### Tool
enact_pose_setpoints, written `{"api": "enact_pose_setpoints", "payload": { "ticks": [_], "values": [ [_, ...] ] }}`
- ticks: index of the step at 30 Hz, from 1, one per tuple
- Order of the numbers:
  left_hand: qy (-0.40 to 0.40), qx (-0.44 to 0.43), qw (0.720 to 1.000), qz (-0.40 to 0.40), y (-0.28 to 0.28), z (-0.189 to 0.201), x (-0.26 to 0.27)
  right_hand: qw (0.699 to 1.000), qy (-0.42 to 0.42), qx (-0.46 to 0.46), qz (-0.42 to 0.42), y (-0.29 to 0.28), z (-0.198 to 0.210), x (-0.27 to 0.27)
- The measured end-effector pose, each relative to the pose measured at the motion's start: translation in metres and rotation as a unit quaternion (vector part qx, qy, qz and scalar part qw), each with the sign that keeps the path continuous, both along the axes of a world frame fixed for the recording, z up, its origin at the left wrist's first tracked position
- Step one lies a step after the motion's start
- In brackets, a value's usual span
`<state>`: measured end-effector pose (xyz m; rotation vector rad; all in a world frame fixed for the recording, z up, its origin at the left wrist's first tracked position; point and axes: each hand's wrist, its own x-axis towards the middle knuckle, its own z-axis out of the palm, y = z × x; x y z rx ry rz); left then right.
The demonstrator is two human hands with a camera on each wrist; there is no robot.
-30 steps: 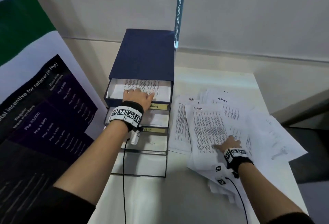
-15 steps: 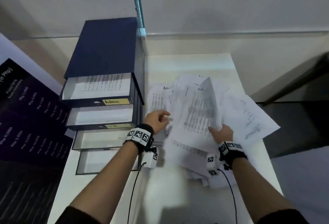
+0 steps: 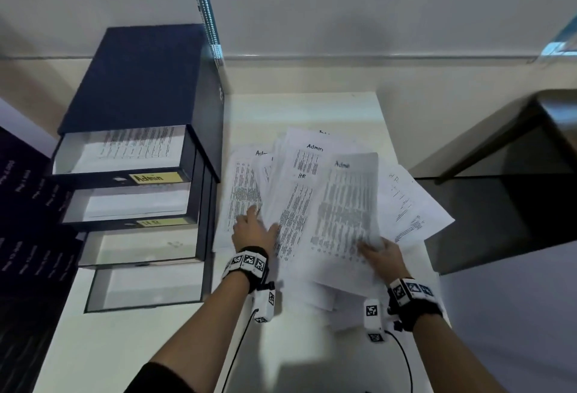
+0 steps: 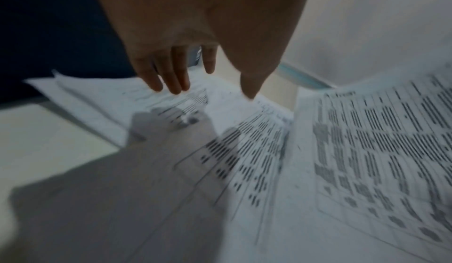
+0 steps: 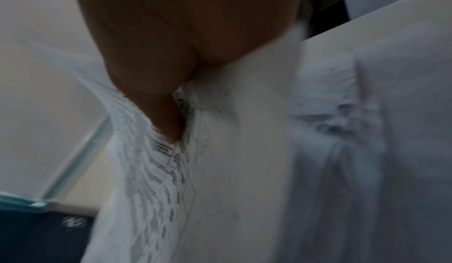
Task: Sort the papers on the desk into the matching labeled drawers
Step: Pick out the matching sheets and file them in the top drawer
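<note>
A loose pile of printed papers (image 3: 299, 205) marked Admin or HR covers the right half of the desk. My right hand (image 3: 379, 253) pinches the lower edge of an Admin sheet (image 3: 346, 205) and holds it tilted up off the pile; in the right wrist view the thumb (image 5: 168, 124) presses on that sheet (image 5: 220, 170). My left hand (image 3: 254, 228) hovers flat over the left of the pile with straight fingers (image 4: 171, 77), holding nothing. The dark blue drawer unit (image 3: 140, 86) stands at the left; its Admin drawer (image 3: 125, 152) and HR drawer (image 3: 131, 205) are pulled out, each with paper inside.
Two lower drawers (image 3: 146, 277) also stick out toward me. A dark poster (image 3: 25, 221) leans at the far left. The desk (image 3: 156, 346) ends on the right at a dark lower surface (image 3: 499, 211). A wall and a metal strip (image 3: 203, 8) stand behind.
My left hand left the Admin drawer and came right, over the paper pile. My right hand took hold of an Admin sheet and lifted it off the pile. The head view swung right.
</note>
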<state>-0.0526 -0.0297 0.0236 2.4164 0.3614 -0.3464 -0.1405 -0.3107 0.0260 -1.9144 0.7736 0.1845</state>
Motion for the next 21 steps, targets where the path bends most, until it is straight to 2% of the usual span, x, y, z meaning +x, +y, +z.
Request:
{"api": "enact_pose_setpoints", "payload": {
  "ticks": [1, 3, 5, 6, 11, 14, 16, 18, 21],
  "values": [
    [-0.030, -0.012, 0.999, 0.001, -0.004, 0.009, 0.001, 0.999, -0.024, 0.025, 0.016, 0.006, 0.008, 0.004],
    [-0.017, -0.138, 0.990, -0.003, -0.009, 0.035, 0.005, 0.992, -0.075, 0.080, 0.058, 0.018, 0.031, 0.015],
    [0.008, -0.258, 0.966, -0.012, -0.005, 0.060, 0.008, 0.983, -0.111, 0.112, 0.095, 0.031, 0.061, 0.029],
    [0.000, -0.288, 0.958, -0.016, 0.000, 0.073, 0.010, 0.978, -0.125, 0.120, 0.115, 0.039, 0.078, 0.034],
    [-0.136, -0.315, 0.937, -0.057, 0.055, 0.138, 0.008, 0.950, -0.211, 0.094, 0.210, 0.081, 0.160, 0.059],
    [-0.178, -0.346, 0.921, -0.029, 0.104, 0.180, -0.003, 0.916, -0.270, 0.160, 0.250, 0.115, 0.196, 0.065],
    [-0.194, -0.352, 0.916, 0.003, 0.139, 0.205, -0.012, 0.908, -0.266, 0.158, 0.282, 0.142, 0.213, 0.075],
    [-0.193, -0.377, 0.905, 0.041, 0.175, 0.225, -0.020, 0.906, -0.220, 0.171, 0.319, 0.174, 0.218, 0.083],
    [-0.180, -0.427, 0.879, 0.108, 0.227, 0.250, -0.030, 0.887, -0.111, 0.273, 0.356, 0.228, 0.219, 0.085]
  ]
}}
